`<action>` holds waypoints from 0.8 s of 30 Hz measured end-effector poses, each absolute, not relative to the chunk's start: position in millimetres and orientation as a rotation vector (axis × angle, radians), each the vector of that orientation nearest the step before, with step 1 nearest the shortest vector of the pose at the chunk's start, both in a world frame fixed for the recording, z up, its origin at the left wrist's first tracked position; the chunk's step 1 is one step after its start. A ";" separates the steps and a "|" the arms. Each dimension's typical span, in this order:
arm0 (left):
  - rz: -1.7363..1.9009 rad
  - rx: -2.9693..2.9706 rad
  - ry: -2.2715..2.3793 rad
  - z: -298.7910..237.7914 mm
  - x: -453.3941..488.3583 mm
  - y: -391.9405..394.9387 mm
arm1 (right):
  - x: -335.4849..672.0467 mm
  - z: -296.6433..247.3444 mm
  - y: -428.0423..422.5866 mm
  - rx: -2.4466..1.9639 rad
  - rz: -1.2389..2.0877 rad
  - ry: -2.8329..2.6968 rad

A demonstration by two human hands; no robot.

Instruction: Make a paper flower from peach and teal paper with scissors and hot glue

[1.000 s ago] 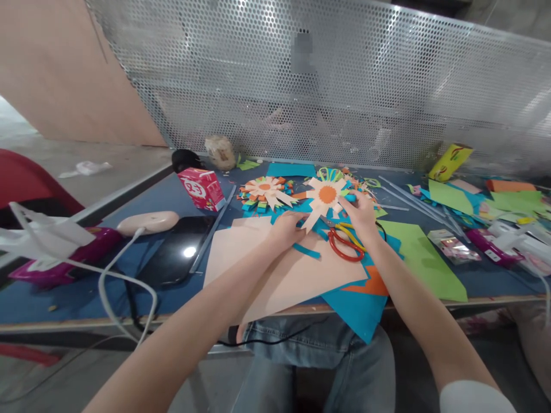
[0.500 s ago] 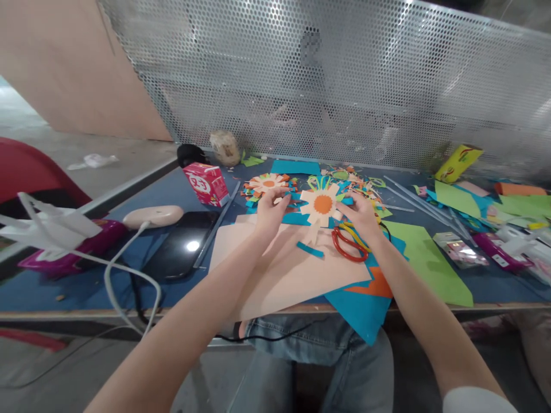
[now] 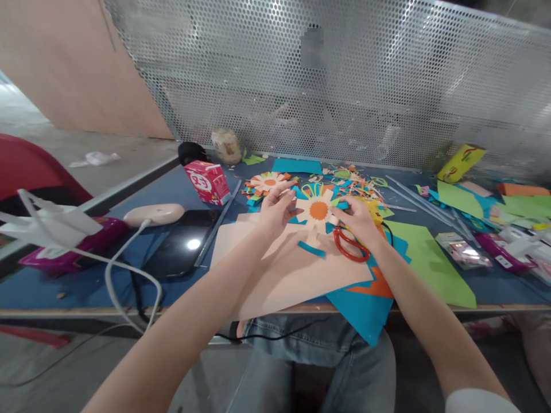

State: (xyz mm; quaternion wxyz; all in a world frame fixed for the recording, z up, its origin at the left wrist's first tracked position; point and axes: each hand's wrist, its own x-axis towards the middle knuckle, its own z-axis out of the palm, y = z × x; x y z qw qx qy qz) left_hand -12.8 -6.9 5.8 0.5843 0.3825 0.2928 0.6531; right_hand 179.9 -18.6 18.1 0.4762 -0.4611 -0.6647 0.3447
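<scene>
A paper flower [image 3: 318, 211] with an orange centre, pale peach petals and some blue and green loops is held up above a large peach sheet [image 3: 275, 275]. My right hand [image 3: 358, 218] pinches its right edge, near a blue petal. At the left edge, my left hand [image 3: 276, 209] has its thumb and fingers closed on the petals. A blue paper strip [image 3: 311, 249] lies on the sheet below the flower. Red-handled scissors [image 3: 350, 246] rest by my right hand, which partly covers them. A yellow object [image 3: 375, 212] with a black cord is behind that hand.
Another paper flower [image 3: 269, 182] lies behind my left hand, near scattered paper scraps [image 3: 353, 183]. On the left are a pink box [image 3: 208, 182], a phone [image 3: 183, 244] and a white cable [image 3: 107, 275]. Green paper [image 3: 439, 269] lies right. A perforated metal panel [image 3: 258, 74] stands behind.
The flower has shifted slightly down and left. My left hand has turned, with its fingers raised and more visible. My right hand has moved a little left and down with the flower.
</scene>
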 end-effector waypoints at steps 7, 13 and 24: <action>1.508 0.760 0.723 12.9 -8.9 -11.7 | 181.9 17.3 -16.5 -1.128 0.795 -1.591; 1.491 0.859 0.644 9.3 -8.9 -11.5 | 180.2 18.6 -17.3 -1.164 0.761 -1.604; 1.646 0.937 0.840 4.2 -17.5 1.9 | 186.4 23.7 -14.8 -1.113 0.749 -1.505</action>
